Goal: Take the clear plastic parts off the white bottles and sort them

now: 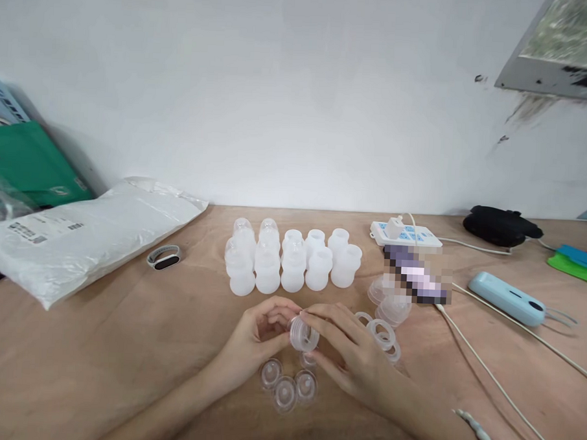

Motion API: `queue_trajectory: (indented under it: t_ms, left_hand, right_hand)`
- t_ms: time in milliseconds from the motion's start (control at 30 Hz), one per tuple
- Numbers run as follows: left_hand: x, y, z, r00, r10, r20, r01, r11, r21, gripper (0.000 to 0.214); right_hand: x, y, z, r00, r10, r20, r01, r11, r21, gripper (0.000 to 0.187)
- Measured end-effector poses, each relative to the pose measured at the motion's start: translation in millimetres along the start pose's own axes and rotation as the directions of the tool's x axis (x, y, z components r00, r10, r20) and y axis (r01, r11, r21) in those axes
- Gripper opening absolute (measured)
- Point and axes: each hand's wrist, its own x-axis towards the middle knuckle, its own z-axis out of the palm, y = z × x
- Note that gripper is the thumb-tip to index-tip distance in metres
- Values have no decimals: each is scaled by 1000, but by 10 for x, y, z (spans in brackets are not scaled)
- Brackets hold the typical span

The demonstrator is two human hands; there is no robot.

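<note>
Around you on the desk (98, 341), white bottles (317, 273) stand in rows at mid-frame, clear rings (374, 326) and clear domes (394, 309) lie to their lower right, and small clear caps (284, 393) crowd the space between your forearms (191, 391). The bottom edge cuts the forearms off, your fingers (334, 334) cover part of the clear ridged piece (302, 335), and one of the caps is partly hidden behind it. That piece, see-through and round-mouthed, is at the lower centre of the frame, gripped by your left hand (262, 329) and right hand (356, 352).

10 white bottles (292, 279), 4 clear discs (284, 393), at least 3 clear rings (373, 332) (overlapping, hard to count), 1 smart band (166, 262), 1 power strip (381, 234), 1 white parcel (99, 221).
</note>
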Motion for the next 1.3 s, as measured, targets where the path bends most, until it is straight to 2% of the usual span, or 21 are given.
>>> queue_trajectory:
  t_ms: [133, 200, 300, 433, 533, 633, 767, 967, 1133, 1300]
  left_hand:
    - [-39, 72, 40, 998, 6, 60, -3, 998, -58, 24]
    - [-53, 79, 45, 996, 6, 86, -2, 999, -42, 31]
    - [-69, 50, 52, 998, 15, 61, -14, 1000, -12, 40]
    - [-87, 12, 67, 1000, -24, 8, 24, 999, -23, 36]
    - [-96, 17, 77, 999, -33, 34, 35, 998, -49, 33]
    - [-100, 33, 95, 998, 36, 43, -37, 999, 23, 34]
    - [-123, 41, 151, 989, 142, 45, -145, 986, 87, 51]
    - [-186, 9, 181, 993, 97, 72, -101, 994, 50, 34]
    - [-173, -15, 120, 981, 182, 70, -188, 978, 93, 36]
    - [-148, 46, 84, 974, 218, 68, -225, 967, 120, 37]
  right_hand:
    - [-27, 23, 35, 1000, -7, -27, 6, 1000, -24, 43]
    - [-29, 24, 37, 999, 8, -37, -9, 1000, -8, 39]
    - [-19, 22, 32, 996, 56, -65, -49, 993, 107, 27]
    - [-4, 25, 10, 991, 96, -96, -71, 970, 232, 21]
    - [2, 12, -14, 982, 121, -143, -81, 963, 258, 17]
    - [7, -25, -36, 978, 125, -168, -79, 963, 259, 19]
    - [2, -77, -37, 973, 156, -167, -107, 956, 272, 19]
    - [-23, -117, -36, 977, 160, -140, -121, 961, 249, 17]
    - [-23, -159, -115, 982, 165, -91, -141, 963, 230, 17]
    - [-19, -191, -177, 979, 181, -93, -155, 959, 236, 16]
